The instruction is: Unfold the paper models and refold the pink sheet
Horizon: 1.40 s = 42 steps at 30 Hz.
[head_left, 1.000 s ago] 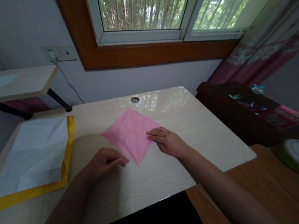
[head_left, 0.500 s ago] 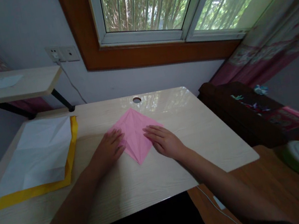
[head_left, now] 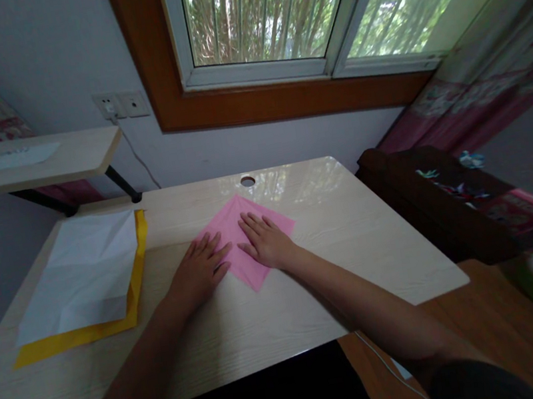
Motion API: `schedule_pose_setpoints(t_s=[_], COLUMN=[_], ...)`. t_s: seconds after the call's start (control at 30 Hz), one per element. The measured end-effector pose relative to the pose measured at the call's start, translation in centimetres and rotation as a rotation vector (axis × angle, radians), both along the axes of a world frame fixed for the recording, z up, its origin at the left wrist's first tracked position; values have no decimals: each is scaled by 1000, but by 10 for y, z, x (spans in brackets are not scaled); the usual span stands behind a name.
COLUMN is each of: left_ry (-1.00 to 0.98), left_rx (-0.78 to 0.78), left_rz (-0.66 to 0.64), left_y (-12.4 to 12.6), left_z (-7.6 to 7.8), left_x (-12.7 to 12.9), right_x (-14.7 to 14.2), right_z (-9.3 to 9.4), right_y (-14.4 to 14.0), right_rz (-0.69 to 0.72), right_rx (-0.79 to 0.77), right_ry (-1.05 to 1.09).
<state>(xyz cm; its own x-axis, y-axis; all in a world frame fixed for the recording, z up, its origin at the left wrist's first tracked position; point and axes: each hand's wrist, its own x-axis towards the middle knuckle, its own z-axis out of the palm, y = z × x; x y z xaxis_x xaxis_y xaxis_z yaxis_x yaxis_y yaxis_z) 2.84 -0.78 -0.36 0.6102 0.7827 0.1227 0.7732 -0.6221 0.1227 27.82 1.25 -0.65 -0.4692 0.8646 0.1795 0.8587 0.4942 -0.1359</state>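
Note:
A pink sheet of paper (head_left: pixel 254 277) lies on the desk as a diamond, one corner towards me. On its left side my left hand (head_left: pixel 200 264) rests flat with the fingers spread, covering the left corner area. My right hand (head_left: pixel 267 241) lies palm down over the middle of the paper, fingers apart and pointing to the far left. Neither hand grips anything. The parts of the paper beneath both palms are hidden.
White paper (head_left: pixel 80 269) lies over a yellow sheet (head_left: pixel 138 297) on the left of the desk (head_left: pixel 365 244). A raised shelf (head_left: pixel 87 153) stands at the back left. Near the back edge is a round cable hole (head_left: pixel 247 181). A dark cabinet (head_left: pixel 396 186) stands to the right.
My right hand has moved left from the paper's right side onto its middle, with its fingers spreading. My left hand's fingers have spread wider. The view has shifted slightly.

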Motion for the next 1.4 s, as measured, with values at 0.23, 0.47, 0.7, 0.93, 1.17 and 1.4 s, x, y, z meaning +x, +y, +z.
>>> schedule_pose_setpoints(t_s=[0.23, 0.47, 0.7, 0.93, 1.17, 1.4], left_ry=[19, 88, 11, -27, -7, 48], left_rx=[-5, 28, 87, 16, 15, 13], left_rz=[55, 219, -49, 103, 224, 382], left_y=[-3, -5, -4, 35, 77, 85], left_z=[2, 11, 27, 4, -4, -7], left_x=[0, 2, 73, 124, 97, 51], right_x=[66, 81, 78, 78, 77, 78], right_z=[-1, -7, -6, -8, -6, -7], right_y=[-6, -15, -15, -16, -16, -16], right_rz=[-150, -210, -223, -225, -233, -239], right_rx=[-1, 19, 25, 42, 29, 18], right_ry=[-74, -122, -124, -106, -99, -109])
